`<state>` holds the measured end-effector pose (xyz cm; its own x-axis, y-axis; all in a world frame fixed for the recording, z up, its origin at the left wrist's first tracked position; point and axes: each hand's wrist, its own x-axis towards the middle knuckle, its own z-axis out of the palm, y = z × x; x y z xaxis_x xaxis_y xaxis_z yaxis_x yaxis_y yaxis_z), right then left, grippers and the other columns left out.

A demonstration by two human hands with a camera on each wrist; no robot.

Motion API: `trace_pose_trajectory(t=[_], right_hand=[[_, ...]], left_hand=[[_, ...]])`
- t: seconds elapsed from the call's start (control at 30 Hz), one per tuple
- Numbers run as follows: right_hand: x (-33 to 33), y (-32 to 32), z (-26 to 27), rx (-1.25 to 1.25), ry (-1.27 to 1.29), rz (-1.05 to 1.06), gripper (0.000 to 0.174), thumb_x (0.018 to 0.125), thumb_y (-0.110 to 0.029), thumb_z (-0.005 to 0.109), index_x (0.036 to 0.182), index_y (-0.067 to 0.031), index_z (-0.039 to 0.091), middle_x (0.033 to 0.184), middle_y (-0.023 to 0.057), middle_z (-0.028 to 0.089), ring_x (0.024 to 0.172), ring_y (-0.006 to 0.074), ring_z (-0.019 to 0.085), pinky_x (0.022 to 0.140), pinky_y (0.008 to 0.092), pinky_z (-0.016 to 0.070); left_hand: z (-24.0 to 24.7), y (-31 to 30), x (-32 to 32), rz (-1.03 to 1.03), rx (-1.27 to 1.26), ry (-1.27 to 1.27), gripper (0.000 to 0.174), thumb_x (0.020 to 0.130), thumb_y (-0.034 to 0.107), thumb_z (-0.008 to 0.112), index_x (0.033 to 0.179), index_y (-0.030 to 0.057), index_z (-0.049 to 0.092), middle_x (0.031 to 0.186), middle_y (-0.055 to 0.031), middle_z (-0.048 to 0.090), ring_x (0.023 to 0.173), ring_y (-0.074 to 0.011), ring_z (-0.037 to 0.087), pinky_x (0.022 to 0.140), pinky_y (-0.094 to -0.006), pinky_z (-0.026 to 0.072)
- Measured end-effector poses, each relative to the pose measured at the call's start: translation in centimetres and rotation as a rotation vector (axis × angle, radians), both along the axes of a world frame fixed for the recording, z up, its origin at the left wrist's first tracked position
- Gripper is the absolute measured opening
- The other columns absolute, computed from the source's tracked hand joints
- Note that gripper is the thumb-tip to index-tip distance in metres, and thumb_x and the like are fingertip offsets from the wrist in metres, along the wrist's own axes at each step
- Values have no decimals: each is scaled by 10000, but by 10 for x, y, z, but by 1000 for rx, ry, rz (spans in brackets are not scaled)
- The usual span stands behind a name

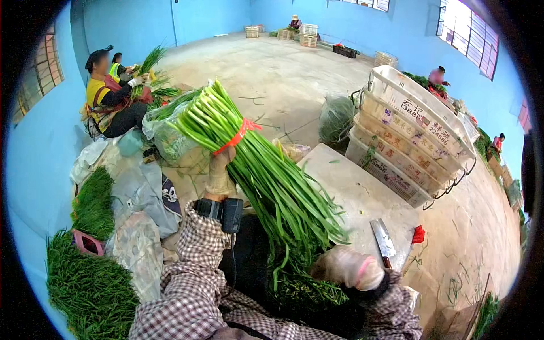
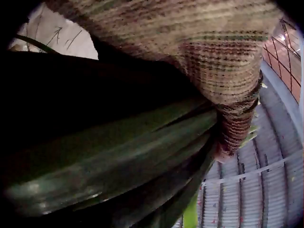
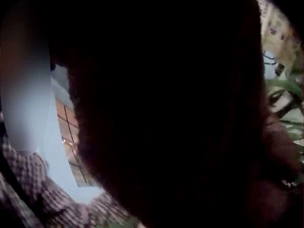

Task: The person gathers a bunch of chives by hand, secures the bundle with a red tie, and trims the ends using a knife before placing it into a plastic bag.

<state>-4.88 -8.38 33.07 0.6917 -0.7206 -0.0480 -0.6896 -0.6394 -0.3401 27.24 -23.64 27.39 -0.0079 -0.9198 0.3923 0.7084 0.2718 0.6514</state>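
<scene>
A large bundle of long green stalks [image 1: 277, 181], bound with a red band [image 1: 241, 135], slants across the middle of the head view, pale ends at upper left. My gloved left hand [image 1: 221, 173] grips it from beneath, just below the band. In the left wrist view, the gloved left hand [image 2: 221, 85] curls round the dark green leaves [image 2: 123, 147]. Beside the lower leaf tips is my right hand [image 1: 351, 266], gloved and blurred by motion; its fingers cannot be made out. The right wrist view is mostly dark, with fingers [image 3: 280, 152] dimly visible near leaves.
A knife [image 1: 383, 238] lies on a pale board [image 1: 345, 187], a red piece [image 1: 418, 234] beside it. Stacked crates [image 1: 408, 136] stand behind at the right. Green piles [image 1: 85, 283] and plastic sheets [image 1: 136, 243] lie at the left. A person [image 1: 110, 93] sits beyond them.
</scene>
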Motion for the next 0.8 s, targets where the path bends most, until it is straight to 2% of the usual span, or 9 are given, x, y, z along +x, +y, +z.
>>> trace_pose_trajectory(t=[0.07,0.17,0.2,0.3,0.33,0.47,0.5,0.63,0.8], right_hand=[[0,9,37,438,-376,85,127,894,-127,602,940,-43,686,869,92,685,805,201,661,755,332,523],[31,-31,68,177,-759,-463,160,822,-119,717,942,-17,687,811,88,672,747,135,607,666,274,492],[46,-61,51,-104,-966,-373,187,827,-118,709,988,-28,678,878,96,674,753,148,613,653,284,490],[67,-105,33,-9,-678,-324,290,873,-96,656,1139,7,604,1011,77,633,877,160,596,781,255,473],[81,-102,30,237,-1044,-482,327,898,-123,627,1194,4,569,1050,78,622,932,170,581,830,272,460],[-150,-164,-134,428,-1519,-643,588,893,-225,605,1408,-55,376,1377,112,440,1285,210,378,1102,343,247],[-219,-192,-178,466,-1607,-635,656,892,-251,600,1461,-69,328,1458,121,394,1373,220,327,1170,361,194],[-193,-142,-152,270,-961,-861,611,926,-264,553,1455,-60,326,1401,115,447,1320,246,383,1085,400,310],[-83,-89,-55,-58,-536,-561,559,969,-280,495,1448,-48,322,1329,108,513,1254,278,453,979,448,456]], left_hand=[[5,11,-3,-50,-35,-37,526,870,315,687,1292,68,495,1222,-70,576,1115,-212,558,957,-371,475],[9,19,-13,-99,-82,-103,559,853,321,706,1298,64,486,1236,-91,565,1160,-226,531,1006,-391,447],[13,18,-16,-93,-88,-129,571,847,323,712,1301,63,483,1240,-97,562,1174,-231,523,1022,-397,438],[18,16,-27,130,-9,-308,654,744,318,811,1270,66,514,1210,-68,578,1131,-204,533,988,-377,444],[25,15,-28,136,-12,-280,641,728,303,824,1247,65,532,1188,-58,587,1100,-193,543,951,-368,458],[7,-18,23,339,79,-395,614,681,288,861,1181,72,577,1124,-28,602,1014,-149,563,835,-325,490],[14,-18,39,411,43,-227,604,704,276,846,1197,69,565,1137,-28,596,1022,-149,562,826,-321,495],[70,25,88,485,-151,216,555,776,230,794,1235,57,534,1182,-39,582,1040,-170,578,850,-326,516],[82,75,147,749,-293,117,684,711,209,838,1287,63,499,1219,-45,587,1028,-198,615,924,-365,509]])
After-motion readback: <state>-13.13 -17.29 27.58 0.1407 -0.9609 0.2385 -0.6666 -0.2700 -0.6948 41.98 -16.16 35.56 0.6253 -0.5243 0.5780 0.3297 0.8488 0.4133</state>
